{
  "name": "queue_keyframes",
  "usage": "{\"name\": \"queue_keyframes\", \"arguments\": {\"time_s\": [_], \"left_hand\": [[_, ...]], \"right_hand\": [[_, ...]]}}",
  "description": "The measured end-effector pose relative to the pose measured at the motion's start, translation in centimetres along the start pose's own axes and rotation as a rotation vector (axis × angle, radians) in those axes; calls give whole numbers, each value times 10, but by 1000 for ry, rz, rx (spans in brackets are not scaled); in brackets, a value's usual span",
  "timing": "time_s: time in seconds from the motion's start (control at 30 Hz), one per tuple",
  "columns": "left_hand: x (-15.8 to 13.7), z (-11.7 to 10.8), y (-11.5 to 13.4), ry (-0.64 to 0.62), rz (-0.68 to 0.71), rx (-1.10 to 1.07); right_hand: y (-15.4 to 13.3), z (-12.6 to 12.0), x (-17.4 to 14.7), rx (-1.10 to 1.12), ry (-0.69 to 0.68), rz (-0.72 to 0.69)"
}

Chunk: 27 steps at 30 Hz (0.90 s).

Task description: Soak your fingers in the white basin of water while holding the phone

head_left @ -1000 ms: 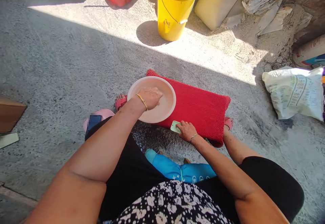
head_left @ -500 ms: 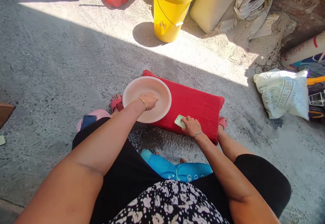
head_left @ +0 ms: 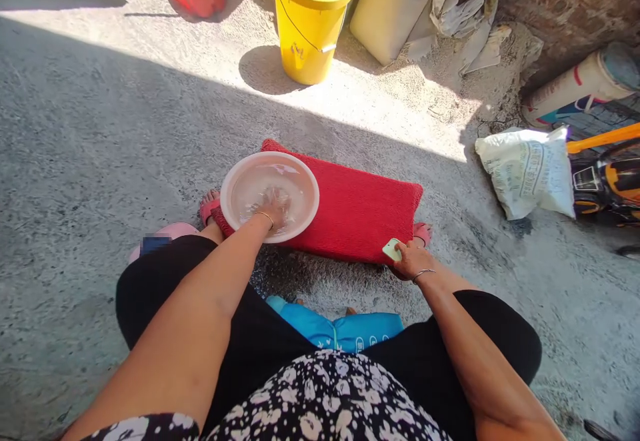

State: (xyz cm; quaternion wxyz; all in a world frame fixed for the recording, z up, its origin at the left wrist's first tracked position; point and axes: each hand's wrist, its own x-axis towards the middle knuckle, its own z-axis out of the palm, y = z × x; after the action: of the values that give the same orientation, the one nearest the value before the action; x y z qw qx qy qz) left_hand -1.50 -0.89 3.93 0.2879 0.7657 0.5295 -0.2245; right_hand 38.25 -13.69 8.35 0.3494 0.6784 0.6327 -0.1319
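Observation:
My left hand (head_left: 276, 206) is dipped in the water of a pale pink basin (head_left: 315, 191). Ripples and splashes blur its fingers, so their pose is unclear. The basin stands on the left end of a red, towel-like cloth-covered block (head_left: 367, 208). At the block's near right corner, my right hand (head_left: 414, 260) grips a flat, pale green, rounded piece (head_left: 391, 249) with a small hole at one end. Its underside is hidden, and I cannot tell its exact kind. The piece is close to the red cloth; contact is not clear.
A yellow bucket (head_left: 313, 34) stands ahead in the sun, with a red dustpan (head_left: 200, 1) left of it. A white sack (head_left: 527, 171) and an orange-black machine (head_left: 613, 178) lie to the right. Below me is a blue-covered seat (head_left: 320, 328).
My left hand has gone down into the basin water, which now splashes. My right hand has shifted right along the block with the green piece. The view has shifted slightly right.

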Motion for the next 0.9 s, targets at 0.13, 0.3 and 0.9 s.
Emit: {"name": "queue_keyframes", "arguments": {"time_s": [0.13, 0.3, 0.9], "left_hand": [[14, 6, 4, -103, -201, -17], [18, 11, 8, -117, -268, -41], [3, 2, 12, -47, -229, -137]], "right_hand": [[-38, -24, -8, -2, 80, -134], [-135, -62, 16, 26, 159, -378], [6, -5, 18, -122, 8, -24]]}}
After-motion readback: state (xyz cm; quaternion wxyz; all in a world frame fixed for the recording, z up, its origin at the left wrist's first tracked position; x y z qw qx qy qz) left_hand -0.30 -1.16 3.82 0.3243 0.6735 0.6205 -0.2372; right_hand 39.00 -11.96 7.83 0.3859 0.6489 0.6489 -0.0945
